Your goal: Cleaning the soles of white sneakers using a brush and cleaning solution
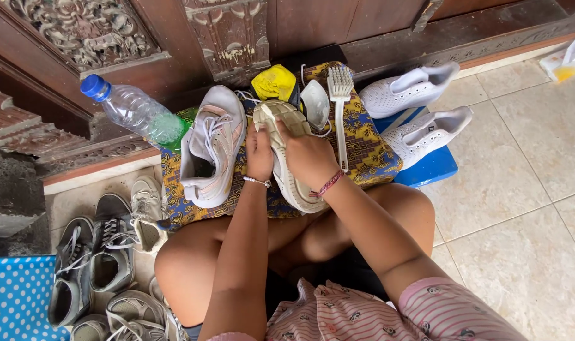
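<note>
Fingers of both the left hand [260, 153] and right hand [308, 158] clasp an upturned sneaker [286, 158], with the brush [341, 107] just beside.

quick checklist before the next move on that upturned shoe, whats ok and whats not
1. Upturned shoe steadied, sole up: ok, left hand and right hand both rest on it.
2. Brush within reach: ok, it lies beside the right hand on the patterned cloth.
3. Water bottle capped: ok, blue cap on.
4. Partner shoe clear of the hands: ok, upright beside the left hand.
5. Sole clean: cannot tell.
6. White shoe pair set apart: ok.
</note>
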